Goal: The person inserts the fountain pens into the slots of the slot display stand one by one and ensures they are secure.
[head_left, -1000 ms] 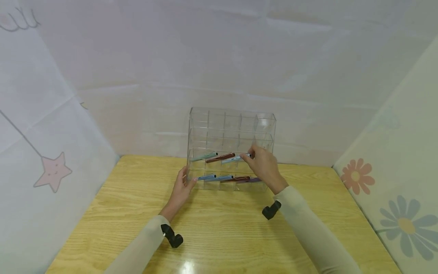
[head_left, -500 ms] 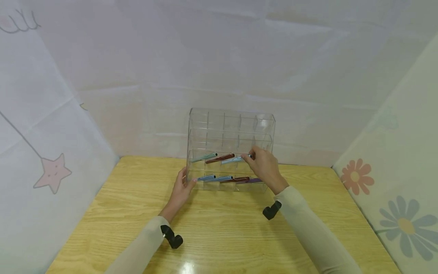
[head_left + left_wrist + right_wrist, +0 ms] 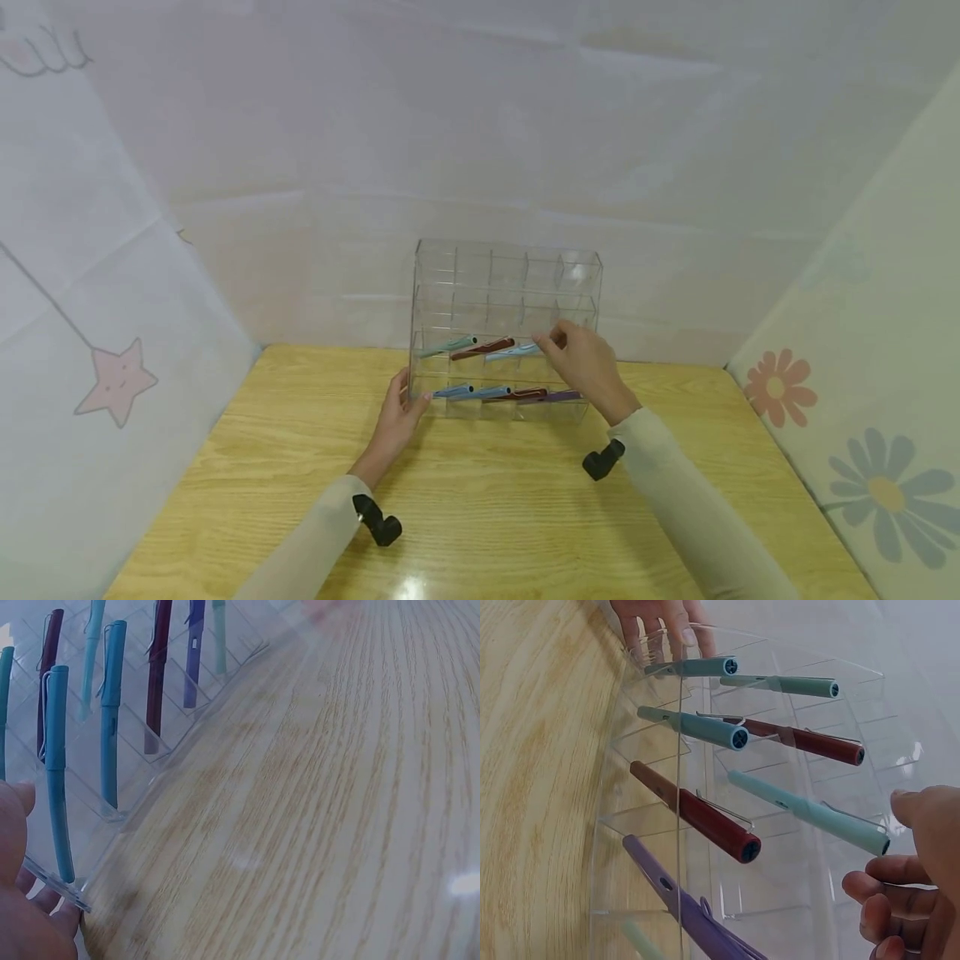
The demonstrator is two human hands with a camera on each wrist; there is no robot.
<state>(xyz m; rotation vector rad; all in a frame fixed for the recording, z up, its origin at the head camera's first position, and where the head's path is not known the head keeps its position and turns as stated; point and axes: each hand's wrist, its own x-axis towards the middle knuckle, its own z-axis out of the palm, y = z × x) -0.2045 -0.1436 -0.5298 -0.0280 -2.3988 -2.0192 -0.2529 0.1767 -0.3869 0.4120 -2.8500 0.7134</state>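
A clear plastic compartment rack (image 3: 508, 245) stands tilted on the table. My left hand (image 3: 395, 412) grips its lower left edge, thumb in front and fingers behind. My right hand (image 3: 585, 367) is beside the cap end of a light blue pen (image 3: 810, 810), its thumb and fingers apart around that end. The same row holds a green pen (image 3: 450, 345) and a dark red pen (image 3: 483, 348). Below lie two blue pens (image 3: 491, 392), another dark red pen (image 3: 697, 821) and a purple pen (image 3: 551, 397). A pale green pen (image 3: 219, 634) shows partly at the row's far end.
The wood-grain table (image 3: 480, 508) extends in front of the rack. A pale cloth backdrop (image 3: 450, 125) rises close behind it, with printed side walls. Each sleeve carries a black wrist camera (image 3: 600, 460).
My right hand has loosened its pinch on the light blue pen and drawn slightly right, off the cap end. The pen stays in its compartment. My left hand keeps its place.
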